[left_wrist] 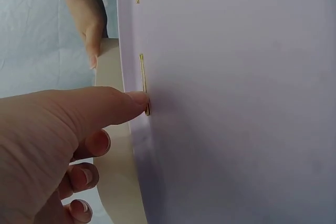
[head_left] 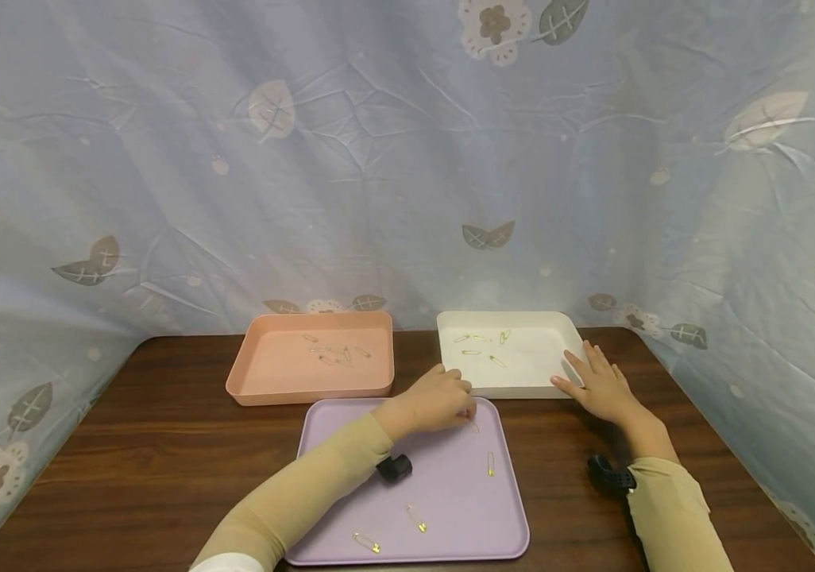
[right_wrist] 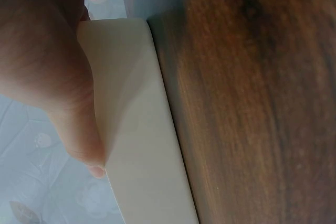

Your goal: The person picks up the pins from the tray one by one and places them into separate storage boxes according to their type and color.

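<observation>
Over the far right part of the lilac tray [head_left: 443,508], my left hand [head_left: 436,401] pinches one end of a gold safety pin [left_wrist: 143,74]. The thumb lies over that end in the left wrist view, and the index fingertip is hidden; the other fingers are curled. More safety pins lie on this tray, one [head_left: 490,464] near its right edge and two close to the front. My right hand [head_left: 602,388], fingers spread, rests on the front right corner of the white tray [head_left: 522,392]. Its thumb touches the rim in the right wrist view.
Several safety pins [head_left: 471,352] lie in the white tray. To the left, a pink tray [head_left: 307,396] holds several more pins [head_left: 336,359]. All three trays stand on a dark wooden table [head_left: 129,445]. A patterned light blue cloth [head_left: 407,183] hangs behind and at both sides.
</observation>
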Tool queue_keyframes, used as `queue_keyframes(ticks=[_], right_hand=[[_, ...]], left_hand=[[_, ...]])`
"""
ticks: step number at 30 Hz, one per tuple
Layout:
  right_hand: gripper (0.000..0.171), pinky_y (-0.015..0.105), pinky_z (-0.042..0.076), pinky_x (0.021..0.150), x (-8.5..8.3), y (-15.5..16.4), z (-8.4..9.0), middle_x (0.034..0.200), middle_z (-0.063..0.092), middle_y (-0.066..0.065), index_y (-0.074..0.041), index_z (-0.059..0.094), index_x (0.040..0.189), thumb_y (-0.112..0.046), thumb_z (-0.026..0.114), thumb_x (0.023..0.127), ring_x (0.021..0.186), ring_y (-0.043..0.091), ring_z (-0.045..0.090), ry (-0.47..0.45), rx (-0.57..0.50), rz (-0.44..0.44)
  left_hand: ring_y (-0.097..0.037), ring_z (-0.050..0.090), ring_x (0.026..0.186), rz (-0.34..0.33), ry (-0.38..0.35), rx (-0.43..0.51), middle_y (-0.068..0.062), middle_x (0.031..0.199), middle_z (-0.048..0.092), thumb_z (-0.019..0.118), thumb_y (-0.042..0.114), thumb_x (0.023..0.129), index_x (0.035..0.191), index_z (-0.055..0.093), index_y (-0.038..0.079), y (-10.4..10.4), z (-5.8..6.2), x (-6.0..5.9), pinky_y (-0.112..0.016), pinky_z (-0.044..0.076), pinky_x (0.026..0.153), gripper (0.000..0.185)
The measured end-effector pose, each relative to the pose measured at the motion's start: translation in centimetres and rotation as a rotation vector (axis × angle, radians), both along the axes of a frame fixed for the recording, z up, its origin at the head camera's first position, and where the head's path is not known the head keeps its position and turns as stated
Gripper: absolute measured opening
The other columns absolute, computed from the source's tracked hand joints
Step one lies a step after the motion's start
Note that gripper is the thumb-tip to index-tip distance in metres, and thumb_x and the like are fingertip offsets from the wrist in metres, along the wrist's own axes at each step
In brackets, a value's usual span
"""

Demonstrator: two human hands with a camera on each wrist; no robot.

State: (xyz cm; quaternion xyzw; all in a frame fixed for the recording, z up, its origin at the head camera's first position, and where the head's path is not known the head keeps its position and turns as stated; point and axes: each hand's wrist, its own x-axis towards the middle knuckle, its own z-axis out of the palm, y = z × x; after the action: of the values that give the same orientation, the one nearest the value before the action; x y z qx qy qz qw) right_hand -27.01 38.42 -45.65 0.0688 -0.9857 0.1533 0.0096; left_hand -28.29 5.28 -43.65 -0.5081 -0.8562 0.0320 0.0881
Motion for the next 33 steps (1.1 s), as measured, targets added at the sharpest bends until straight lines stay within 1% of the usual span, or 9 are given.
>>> queue_keyframes(ticks=[8,14,18,22,26,29,33], right_hand=[[0.077,0.076,0.013,0.107,0.11,-0.01,-0.11,0.157,0.011,0.035,-0.003,0.033,0.150,-0.055,0.050,0.095,0.144,0.054,0.011,0.005,0.000,-0.002],[0.077,0.076,0.012,0.108,0.14,0.01,-0.07,0.157,0.011,0.035,-0.003,0.034,0.149,-0.055,0.051,0.095,0.144,0.054,0.011,0.003,-0.006,-0.002],[0.077,0.076,0.012,0.108,0.13,-0.06,0.00,0.157,0.011,0.035,-0.003,0.034,0.149,-0.054,0.051,0.095,0.144,0.054,0.011,0.003,-0.008,-0.003],[0.077,0.076,0.013,0.108,0.10,-0.13,0.03,0.157,0.011,0.035,-0.003,0.034,0.149,-0.054,0.051,0.095,0.144,0.054,0.011,0.002,-0.006,0.000],[0.077,0.076,0.013,0.108,0.03,-0.08,0.02,0.157,0.011,0.035,-0.003,0.033,0.150,-0.055,0.051,0.095,0.144,0.054,0.011,0.000,-0.003,0.000],[0.078,0.075,0.012,0.108,-0.06,0.01,-0.01,0.157,0.010,0.034,-0.003,0.033,0.150,-0.055,0.050,0.095,0.145,0.054,0.010,-0.001,-0.002,0.000],[0.078,0.075,0.012,0.108,-0.10,0.08,-0.07,0.158,0.010,0.034,-0.003,0.033,0.150,-0.056,0.050,0.095,0.145,0.054,0.010,-0.003,-0.001,-0.001]], left_hand=[[-0.005,0.045,0.076,0.006,0.018,-0.025,0.018,0.086,0.063,0.069,0.037,0.087,0.089,0.073,0.033,0.01,0.03,0.09,-0.023,0.032,0.071,0.006],[-0.007,0.046,0.074,0.001,0.035,-0.019,0.016,0.083,0.064,0.069,0.034,0.088,0.085,0.071,0.030,-0.06,0.36,0.19,-0.022,0.032,0.068,0.006],[-0.008,0.047,0.074,0.012,0.035,-0.014,0.015,0.080,0.062,0.068,0.033,0.087,0.081,0.069,0.029,-0.15,0.17,0.02,-0.023,0.031,0.067,0.006],[-0.008,0.047,0.072,0.062,0.012,-0.017,0.014,0.078,0.059,0.069,0.032,0.084,0.080,0.067,0.028,-0.36,0.01,-0.20,-0.025,0.029,0.067,0.006],[-0.007,0.051,0.072,0.104,-0.020,-0.023,0.014,0.078,0.062,0.071,0.032,0.084,0.081,0.070,0.028,-0.57,0.31,-0.17,-0.026,0.030,0.066,0.005],[-0.006,0.057,0.074,0.111,-0.046,-0.030,0.014,0.082,0.067,0.071,0.032,0.085,0.083,0.073,0.027,-0.63,0.59,-0.01,-0.026,0.031,0.067,0.005],[-0.005,0.060,0.076,0.106,-0.076,-0.024,0.015,0.084,0.069,0.071,0.029,0.085,0.083,0.073,0.028,-0.56,0.66,0.19,-0.026,0.033,0.068,0.003]])
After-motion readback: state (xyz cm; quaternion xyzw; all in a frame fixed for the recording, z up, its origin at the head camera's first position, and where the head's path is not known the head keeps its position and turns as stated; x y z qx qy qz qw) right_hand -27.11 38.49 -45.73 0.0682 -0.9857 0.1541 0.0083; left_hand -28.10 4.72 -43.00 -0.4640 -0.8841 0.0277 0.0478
